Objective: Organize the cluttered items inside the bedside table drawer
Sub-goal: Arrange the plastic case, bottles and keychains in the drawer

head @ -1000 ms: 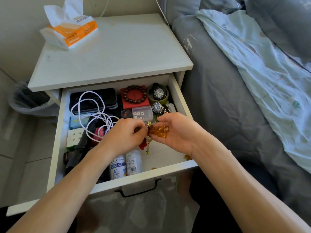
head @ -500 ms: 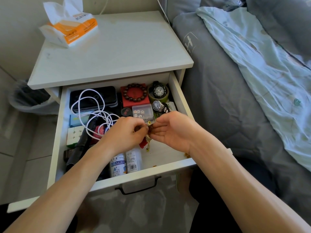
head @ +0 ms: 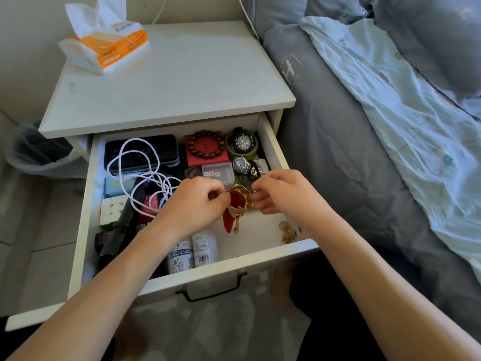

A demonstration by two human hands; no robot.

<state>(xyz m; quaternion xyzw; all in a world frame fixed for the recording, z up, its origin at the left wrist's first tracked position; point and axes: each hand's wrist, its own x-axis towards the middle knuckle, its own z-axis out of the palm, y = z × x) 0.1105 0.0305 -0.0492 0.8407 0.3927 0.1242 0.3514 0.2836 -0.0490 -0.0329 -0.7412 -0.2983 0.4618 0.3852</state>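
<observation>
Both hands pinch a small red pouch (head: 238,203) with gold trim, held open over the drawer (head: 270,144) (mid-right area). Left hand (head: 194,207) grips its left rim, right hand (head: 282,195) its right rim. Amber beads (head: 287,234) lie in the drawer's front right corner.

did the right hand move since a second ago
Yes. The right hand was cupping amber beads close against the left hand; it has shifted slightly right, toward the drawer's right wall, and now holds the red-and-gold pouch's rim.

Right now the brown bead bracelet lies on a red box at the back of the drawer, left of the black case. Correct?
Not quite. The head view shows the bead bracelet on the red box at the drawer's back, but right of the black case.
</observation>
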